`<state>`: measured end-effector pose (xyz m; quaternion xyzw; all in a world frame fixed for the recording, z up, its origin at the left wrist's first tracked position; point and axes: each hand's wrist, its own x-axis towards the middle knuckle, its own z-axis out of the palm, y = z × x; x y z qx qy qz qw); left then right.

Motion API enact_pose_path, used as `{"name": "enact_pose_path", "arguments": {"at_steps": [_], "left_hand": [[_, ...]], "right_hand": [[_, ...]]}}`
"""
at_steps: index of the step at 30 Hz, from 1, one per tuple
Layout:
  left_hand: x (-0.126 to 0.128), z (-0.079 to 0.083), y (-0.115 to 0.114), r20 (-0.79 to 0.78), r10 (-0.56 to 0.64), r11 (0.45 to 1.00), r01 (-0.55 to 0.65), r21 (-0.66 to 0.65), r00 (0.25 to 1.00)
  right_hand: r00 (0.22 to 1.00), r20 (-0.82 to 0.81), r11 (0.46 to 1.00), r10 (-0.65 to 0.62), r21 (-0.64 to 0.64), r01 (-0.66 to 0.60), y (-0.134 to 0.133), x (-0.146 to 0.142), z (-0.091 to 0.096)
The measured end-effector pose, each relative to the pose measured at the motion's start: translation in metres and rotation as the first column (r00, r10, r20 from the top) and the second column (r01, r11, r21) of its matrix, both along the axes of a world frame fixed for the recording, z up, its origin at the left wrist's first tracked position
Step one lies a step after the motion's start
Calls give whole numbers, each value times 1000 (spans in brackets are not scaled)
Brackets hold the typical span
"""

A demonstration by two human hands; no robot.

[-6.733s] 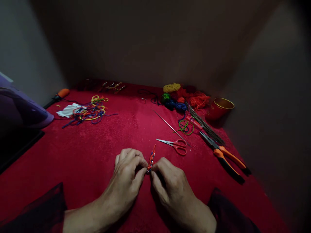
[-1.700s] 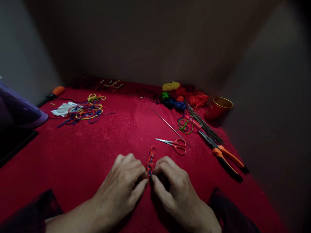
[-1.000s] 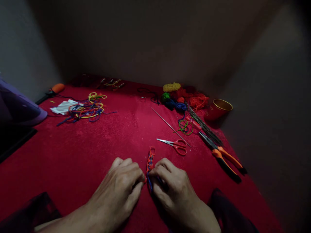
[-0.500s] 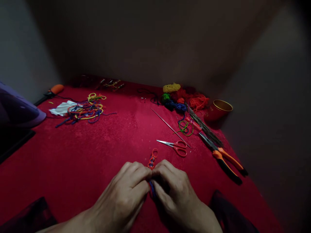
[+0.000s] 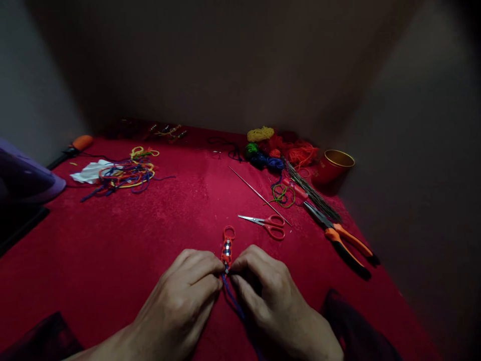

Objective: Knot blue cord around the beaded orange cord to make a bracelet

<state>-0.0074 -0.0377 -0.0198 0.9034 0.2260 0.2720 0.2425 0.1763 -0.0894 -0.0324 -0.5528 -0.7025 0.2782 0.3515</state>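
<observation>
A short knotted cord piece [image 5: 227, 246], orange and blue with small shiny beads and a loop at its far end, lies on the red cloth [image 5: 158, 225] near the front. My left hand [image 5: 184, 296] pinches its near end from the left, fingers curled. My right hand [image 5: 263, 296] pinches the same end from the right, fingertips meeting the left ones. Loose blue cord strands [image 5: 233, 301] trail back between my hands toward me.
Red-handled scissors [image 5: 265, 224] and a long metal needle [image 5: 259, 195] lie just beyond. Orange-handled pliers [image 5: 340, 235], thin sticks [image 5: 311, 193], yarn balls [image 5: 278, 148] and a red cup [image 5: 332, 168] sit at the right. A tangle of coloured cords [image 5: 124, 173] and white cloth [image 5: 88, 172] lie far left.
The knotted piece has turned so its beads face up. Both hands stayed pinched at its near end, and blue strands now trail between them.
</observation>
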Motion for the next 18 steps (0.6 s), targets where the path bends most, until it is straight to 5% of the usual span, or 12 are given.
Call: {"name": "enact_pose_path", "arguments": {"at_steps": [18], "left_hand": [[-1, -1, 0, -137, 160, 984, -169, -62, 978]], "right_hand": [[998, -4, 998, 59, -12, -59, 0, 0, 2]]}}
